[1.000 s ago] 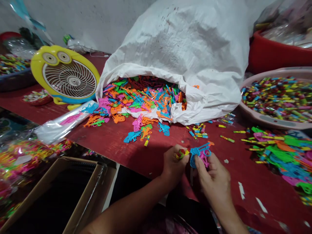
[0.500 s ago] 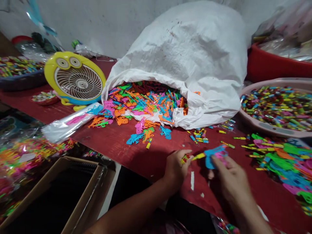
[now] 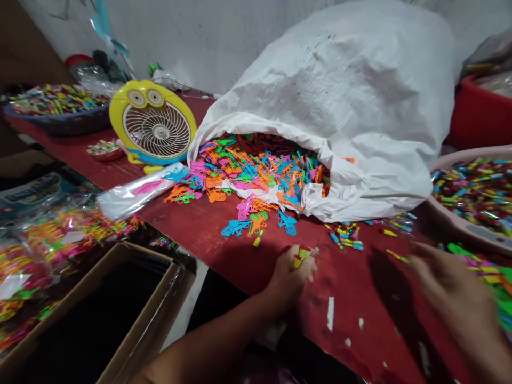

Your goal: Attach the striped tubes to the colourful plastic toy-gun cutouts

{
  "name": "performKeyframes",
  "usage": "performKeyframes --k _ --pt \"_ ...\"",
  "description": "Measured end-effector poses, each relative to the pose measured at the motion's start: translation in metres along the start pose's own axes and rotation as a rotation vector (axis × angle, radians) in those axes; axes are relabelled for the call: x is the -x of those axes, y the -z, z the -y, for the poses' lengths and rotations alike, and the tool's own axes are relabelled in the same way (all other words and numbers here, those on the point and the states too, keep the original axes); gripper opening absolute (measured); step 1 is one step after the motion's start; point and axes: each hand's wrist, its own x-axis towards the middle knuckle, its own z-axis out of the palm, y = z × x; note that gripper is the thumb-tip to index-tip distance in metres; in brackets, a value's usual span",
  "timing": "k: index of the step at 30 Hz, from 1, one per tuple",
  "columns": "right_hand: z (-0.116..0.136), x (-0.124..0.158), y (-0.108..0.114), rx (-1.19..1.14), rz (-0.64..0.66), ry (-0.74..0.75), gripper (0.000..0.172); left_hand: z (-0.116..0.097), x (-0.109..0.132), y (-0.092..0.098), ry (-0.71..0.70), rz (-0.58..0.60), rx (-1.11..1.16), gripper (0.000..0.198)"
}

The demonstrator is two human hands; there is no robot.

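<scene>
Red-painted table (image 3: 352,282), white woven sack (image 3: 360,96) spilling bright plastic pieces (image 3: 256,224), yellow fan (image 3: 154,128), pink basin (image 3: 460,230)

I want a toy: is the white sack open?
Open: the white woven sack gapes, spilling colourful plastic toy pieces onto the red table.

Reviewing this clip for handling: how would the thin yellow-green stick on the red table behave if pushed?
The thin yellow-green stick looks round, so it would probably roll when pushed. It seems slender and likely light, and it looks fairly stiff, though its material is unclear.
</scene>
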Motion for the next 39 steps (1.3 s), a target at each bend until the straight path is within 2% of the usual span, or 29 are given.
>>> performKeyframes --k 1,4,6,8,11,15,20,25,27,29,31,33,36,39 --pt "0.019 -0.003 -0.023 -0.049 0.084 0.045 0.027 0.001 0.000 0.001 -0.017 0.037 0.018 0.024" --pt "0.078 -0.020 -0.082 -0.210 0.296 0.344 0.022 0.001 0.004 0.001 -0.053 0.081 0.063 0.032" --pt "0.110 -0.035 -0.109 -0.138 0.311 0.448 0.028 -0.001 0.006 0.001 -0.059 0.062 0.086 0.034" --pt "0.131 -0.050 -0.126 0.061 0.295 0.432 0.034 -0.004 0.008 0.000 -0.057 0.046 0.098 0.035" --pt "0.146 -0.063 -0.142 0.263 0.296 0.359 0.029 -0.006 0.007 -0.002 -0.044 0.013 0.074 0.032" --pt "0.142 -0.063 -0.153 0.257 0.282 0.327 0.024 -0.006 0.005 -0.002 -0.030 -0.014 0.067 0.028" --pt "0.121 -0.051 -0.146 0.131 0.255 0.301 0.017 -0.006 0.005 -0.001 -0.030 -0.105 0.161 0.031" --pt "0.103 -0.026 -0.117 -0.105 0.243 0.233 0.021 -0.006 0.003 0.000 -0.021 -0.202 0.297 0.041" --pt "0.099 -0.013 -0.103 -0.248 0.296 0.139 0.024 -0.006 0.002 -0.001 -0.019 -0.236 0.314 0.044" --pt "0.096 0.000 -0.090 -0.454 0.413 -0.057 0.029 -0.006 0.002 -0.003 -0.030 -0.252 0.286 0.042" --pt "0.094 0.013 -0.081 -0.662 0.532 -0.272 0.035 -0.005 0.003 -0.007 -0.053 -0.228 0.223 0.033" --pt "0.093 0.025 -0.076 -0.794 0.595 -0.409 0.040 -0.004 0.003 -0.011 -0.066 -0.182 0.156 0.030" --pt "0.089 0.038 -0.071 -0.846 0.628 -0.450 0.041 -0.005 0.002 -0.014 -0.046 -0.126 0.096 0.030" --pt "0.083 0.042 -0.061 -0.805 0.619 -0.393 0.038 -0.008 -0.002 -0.014 -0.020 -0.092 0.049 0.028"
